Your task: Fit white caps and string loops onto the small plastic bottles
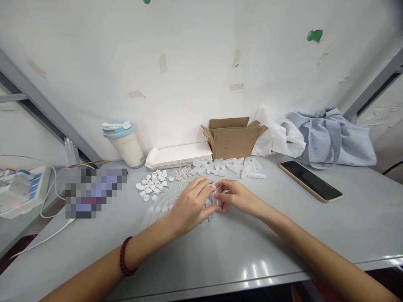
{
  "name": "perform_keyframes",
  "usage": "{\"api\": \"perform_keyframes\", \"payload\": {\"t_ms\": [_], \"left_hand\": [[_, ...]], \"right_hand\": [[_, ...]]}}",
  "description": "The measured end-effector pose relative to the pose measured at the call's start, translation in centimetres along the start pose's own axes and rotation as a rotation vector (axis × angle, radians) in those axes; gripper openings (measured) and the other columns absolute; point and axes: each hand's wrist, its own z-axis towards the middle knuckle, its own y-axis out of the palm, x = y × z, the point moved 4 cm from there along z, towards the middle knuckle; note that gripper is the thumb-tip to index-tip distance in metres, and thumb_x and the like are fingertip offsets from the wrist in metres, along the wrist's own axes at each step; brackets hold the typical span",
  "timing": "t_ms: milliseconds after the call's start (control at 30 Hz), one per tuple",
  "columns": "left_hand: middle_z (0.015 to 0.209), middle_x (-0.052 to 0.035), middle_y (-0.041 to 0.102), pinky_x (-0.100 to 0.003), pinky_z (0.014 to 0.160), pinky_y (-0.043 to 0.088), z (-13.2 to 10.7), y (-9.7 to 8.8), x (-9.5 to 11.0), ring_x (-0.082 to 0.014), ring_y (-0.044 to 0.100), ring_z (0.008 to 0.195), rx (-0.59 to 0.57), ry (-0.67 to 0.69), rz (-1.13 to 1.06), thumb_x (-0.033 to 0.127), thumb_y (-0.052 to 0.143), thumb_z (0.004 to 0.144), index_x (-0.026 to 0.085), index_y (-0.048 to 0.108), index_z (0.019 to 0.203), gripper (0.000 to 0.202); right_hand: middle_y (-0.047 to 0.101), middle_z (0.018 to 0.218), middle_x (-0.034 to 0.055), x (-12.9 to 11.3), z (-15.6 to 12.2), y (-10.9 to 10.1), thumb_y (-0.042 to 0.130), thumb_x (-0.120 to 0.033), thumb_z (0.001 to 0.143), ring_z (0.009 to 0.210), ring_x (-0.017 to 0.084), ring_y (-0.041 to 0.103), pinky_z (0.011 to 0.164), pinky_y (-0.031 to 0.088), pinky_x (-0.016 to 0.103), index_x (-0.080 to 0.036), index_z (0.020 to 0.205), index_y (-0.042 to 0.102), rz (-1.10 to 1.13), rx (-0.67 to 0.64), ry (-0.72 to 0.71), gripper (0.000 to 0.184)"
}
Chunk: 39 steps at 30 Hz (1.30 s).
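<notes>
White wall (195, 63) backs my grey worktop (267, 247). Near its middle, my right hand (234, 197) pinches a tube (216, 199); my left hand (193, 203) curls just left, though whether it grips I cannot tell. Caps (153, 181) and string (182, 172) lie far left, loose tubes (257, 175) beyond, before a box (234, 144).

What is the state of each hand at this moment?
Left hand: curled at a translucent tube; grip cannot be told.
Right hand: closed, holding that tube.
</notes>
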Motion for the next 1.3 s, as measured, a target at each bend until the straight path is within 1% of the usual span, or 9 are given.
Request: {"api": "perform_keyframes", "payload": {"t_ms": [100,233,367,533,667,867,1067,1200,1300], "left_hand": [[0.110,-0.0126,0.063,-0.047,0.093,0.047,0.1,0.3,0.0,-0.0274,0.054,0.109,-0.026,-0.045,-0.062,0.021,0.068,0.078,0.015,0.056,0.103,0.028],[0.108,-0.0113,0.061,-0.045,0.090,0.048,-0.2,1.0,-0.2,-0.0264,0.054,0.107,-0.032,-0.193,-0.179,0.019,0.072,0.073,0.016,0.055,0.100,0.032],[0.104,-0.0102,0.061,-0.046,0.088,0.048,-0.6,1.6,-0.1,-0.0272,0.052,0.107,-0.039,-0.268,-0.209,0.019,0.070,0.073,0.017,0.054,0.098,0.030],[0.100,-0.0105,0.060,-0.047,0.089,0.046,-1.0,1.7,0.5,-0.0288,0.051,0.108,-0.115,-0.290,-0.170,0.017,0.068,0.073,0.017,0.053,0.099,0.030],[0.103,-0.0127,0.060,-0.047,0.087,0.047,-1.0,1.5,1.0,-0.0320,0.050,0.112,-0.183,-0.292,-0.113,0.021,0.069,0.072,0.016,0.052,0.100,0.033],[0.103,-0.0115,0.060,-0.047,0.085,0.048,-1.1,1.6,1.1,-0.0332,0.050,0.112,-0.207,-0.274,-0.063,0.021,0.067,0.071,0.018,0.050,0.101,0.035],[0.104,-0.0118,0.060,-0.047,0.086,0.048,-1.2,1.7,1.3,-0.0327,0.049,0.112,-0.256,-0.243,-0.059,0.020,0.066,0.072,0.018,0.048,0.099,0.032],[0.104,-0.0123,0.060,-0.047,0.087,0.047,-1.2,1.3,1.2,-0.0322,0.049,0.111,-0.252,-0.248,-0.066,0.025,0.069,0.072,0.016,0.050,0.099,0.035],[0.104,-0.0129,0.061,-0.046,0.087,0.047,-1.2,0.2,-0.4,-0.0303,0.051,0.107,-0.168,-0.291,-0.074,0.035,0.066,0.077,0.014,0.052,0.105,0.037]], "right_hand": [[0.057,0.071,-0.0026,0.5,0.2,0.0,0.057,-0.020,0.077,0.052,0.011,0.062,0.055,0.050,0.026,-0.015,0.087,0.053,-0.007,-0.045,0.018,0.011],[0.059,0.067,-0.0025,0.9,0.3,0.0,0.056,-0.017,0.077,0.050,0.012,0.062,0.052,0.050,0.025,-0.014,0.087,0.054,-0.031,-0.065,0.059,0.010],[0.059,0.062,-0.0030,0.9,0.3,0.0,0.057,-0.015,0.076,0.050,0.012,0.063,0.052,0.051,0.025,-0.013,0.084,0.055,-0.023,-0.083,0.118,0.009],[0.059,0.057,-0.0031,0.9,0.0,0.0,0.059,-0.017,0.075,0.051,0.013,0.061,0.053,0.051,0.026,-0.014,0.081,0.057,-0.079,-0.117,0.148,0.007],[0.060,0.059,-0.0017,0.7,-0.2,-0.1,0.060,-0.023,0.077,0.053,0.012,0.061,0.053,0.050,0.025,-0.013,0.083,0.059,-0.155,-0.147,0.125,0.011],[0.061,0.060,-0.0020,0.7,-0.1,-0.2,0.062,-0.022,0.075,0.051,0.013,0.062,0.052,0.050,0.026,-0.012,0.085,0.060,-0.171,-0.129,0.129,0.014],[0.061,0.057,-0.0015,1.1,0.2,-0.3,0.061,-0.024,0.076,0.054,0.013,0.063,0.055,0.051,0.026,-0.012,0.084,0.061,-0.160,-0.167,0.118,0.014],[0.063,0.062,0.0003,1.0,0.3,-0.5,0.062,-0.028,0.077,0.055,0.014,0.063,0.055,0.051,0.027,-0.013,0.087,0.058,-0.158,-0.107,0.137,0.018],[0.063,0.065,0.0014,1.0,0.7,-1.2,0.058,-0.026,0.078,0.055,0.015,0.062,0.053,0.051,0.029,-0.014,0.087,0.054,-0.199,0.040,0.122,0.015]]}}
